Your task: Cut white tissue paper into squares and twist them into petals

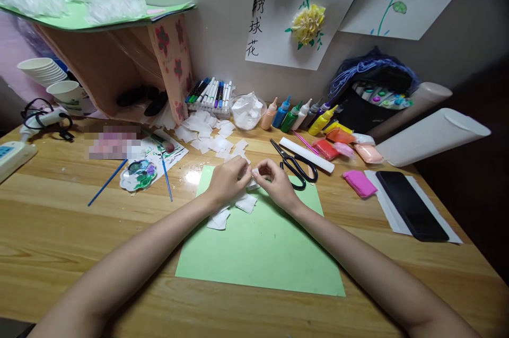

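My left hand [228, 179] and my right hand [277, 185] meet over the far part of a green sheet of paper [262, 253]. Both are closed in a pinch on a small piece of white tissue paper [252, 185], mostly hidden by the fingers. Below my left hand, torn white pieces [245, 202] lie on the green sheet, some reaching past its left edge. Black-handled scissors [292, 165] rest just beyond my right hand, beside a white stick [306, 155].
More torn paper [207, 131] is scattered behind my hands, near a bowl [248, 111] and paint bottles [292, 118]. At left are a paint palette [138, 174] and brushes [107, 183]. A phone [411, 205] and pink packet [360, 183] lie at right. A box [170, 62] stands behind.
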A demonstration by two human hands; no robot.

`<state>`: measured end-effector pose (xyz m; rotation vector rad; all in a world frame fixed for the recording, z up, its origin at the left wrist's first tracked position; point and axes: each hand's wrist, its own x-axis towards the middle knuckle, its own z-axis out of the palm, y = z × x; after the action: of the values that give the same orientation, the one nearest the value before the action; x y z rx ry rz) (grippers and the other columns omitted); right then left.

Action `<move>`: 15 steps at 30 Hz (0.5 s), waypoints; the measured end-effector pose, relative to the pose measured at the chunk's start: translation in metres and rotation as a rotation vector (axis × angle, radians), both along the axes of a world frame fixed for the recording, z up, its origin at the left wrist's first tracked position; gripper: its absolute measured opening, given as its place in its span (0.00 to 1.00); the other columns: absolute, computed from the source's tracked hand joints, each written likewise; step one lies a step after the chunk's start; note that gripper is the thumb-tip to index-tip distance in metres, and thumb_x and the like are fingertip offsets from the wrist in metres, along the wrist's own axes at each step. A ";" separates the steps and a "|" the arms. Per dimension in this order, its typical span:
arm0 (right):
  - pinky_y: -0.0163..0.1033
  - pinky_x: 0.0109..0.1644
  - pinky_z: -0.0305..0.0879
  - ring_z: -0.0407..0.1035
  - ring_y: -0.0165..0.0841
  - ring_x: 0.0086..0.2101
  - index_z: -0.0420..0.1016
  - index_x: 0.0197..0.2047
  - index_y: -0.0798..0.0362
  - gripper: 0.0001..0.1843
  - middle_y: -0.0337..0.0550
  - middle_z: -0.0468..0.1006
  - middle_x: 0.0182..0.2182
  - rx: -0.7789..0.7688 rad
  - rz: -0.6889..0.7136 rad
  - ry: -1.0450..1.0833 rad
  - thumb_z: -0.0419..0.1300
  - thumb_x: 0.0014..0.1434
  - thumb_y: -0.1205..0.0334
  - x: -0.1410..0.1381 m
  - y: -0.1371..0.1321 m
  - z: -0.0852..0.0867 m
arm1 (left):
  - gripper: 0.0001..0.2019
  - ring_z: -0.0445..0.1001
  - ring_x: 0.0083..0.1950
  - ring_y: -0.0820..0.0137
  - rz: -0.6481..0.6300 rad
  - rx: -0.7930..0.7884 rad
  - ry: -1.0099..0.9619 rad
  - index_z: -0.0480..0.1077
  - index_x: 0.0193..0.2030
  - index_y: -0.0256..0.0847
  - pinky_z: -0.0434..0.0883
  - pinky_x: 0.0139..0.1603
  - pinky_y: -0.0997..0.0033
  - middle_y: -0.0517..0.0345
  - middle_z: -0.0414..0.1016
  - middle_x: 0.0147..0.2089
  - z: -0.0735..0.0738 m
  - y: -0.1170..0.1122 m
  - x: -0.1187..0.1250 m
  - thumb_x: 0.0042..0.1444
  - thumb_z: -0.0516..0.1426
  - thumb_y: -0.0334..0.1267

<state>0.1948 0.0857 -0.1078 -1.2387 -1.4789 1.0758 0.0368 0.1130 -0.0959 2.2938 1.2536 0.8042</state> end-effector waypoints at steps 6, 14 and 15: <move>0.35 0.37 0.65 0.67 0.30 0.34 0.65 0.35 0.52 0.08 0.40 0.70 0.33 -0.003 -0.026 0.028 0.59 0.54 0.59 0.000 0.002 -0.003 | 0.13 0.63 0.29 0.73 0.083 -0.072 -0.140 0.62 0.27 0.40 0.57 0.30 0.73 0.61 0.66 0.27 -0.002 0.007 -0.002 0.61 0.48 0.42; 0.35 0.34 0.64 0.66 0.29 0.32 0.64 0.41 0.51 0.13 0.39 0.69 0.31 -0.027 -0.088 0.165 0.60 0.54 0.58 0.002 0.005 -0.006 | 0.16 0.64 0.28 0.72 0.272 -0.192 -0.319 0.64 0.26 0.40 0.59 0.31 0.72 0.62 0.68 0.24 -0.008 0.017 -0.006 0.62 0.48 0.45; 0.35 0.34 0.64 0.66 0.29 0.31 0.65 0.42 0.51 0.13 0.39 0.69 0.31 -0.031 -0.087 0.162 0.60 0.55 0.58 0.003 0.005 -0.006 | 0.16 0.64 0.28 0.72 0.288 -0.202 -0.325 0.64 0.26 0.40 0.60 0.31 0.72 0.62 0.68 0.24 -0.008 0.018 -0.006 0.62 0.48 0.45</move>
<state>0.1973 0.0911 -0.1135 -1.1965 -1.2788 1.1171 0.0306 0.1310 -0.1041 1.7633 1.4517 1.0452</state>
